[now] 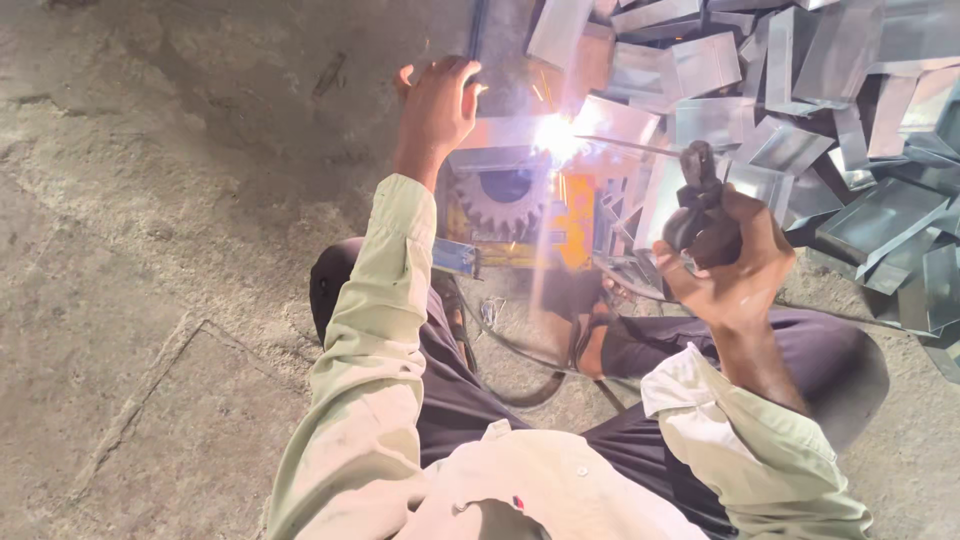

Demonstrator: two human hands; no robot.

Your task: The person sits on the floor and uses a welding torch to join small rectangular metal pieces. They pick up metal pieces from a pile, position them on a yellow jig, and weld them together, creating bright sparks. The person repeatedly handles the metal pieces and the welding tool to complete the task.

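I sit on a concrete floor with my legs around a yellow jig with a toothed gear wheel (505,205). My left hand (435,110) grips the top of a metal piece (500,135) standing on the jig. My right hand (725,255) is closed around a dark welding electrode holder (700,205). Its thin rod (625,146) reaches left to a bright white arc (556,135) on the metal piece.
A heap of bent sheet-metal pieces (800,110) fills the upper right. A cable (520,360) runs on the floor between my legs. Rough concrete floor (150,250) lies to the left.
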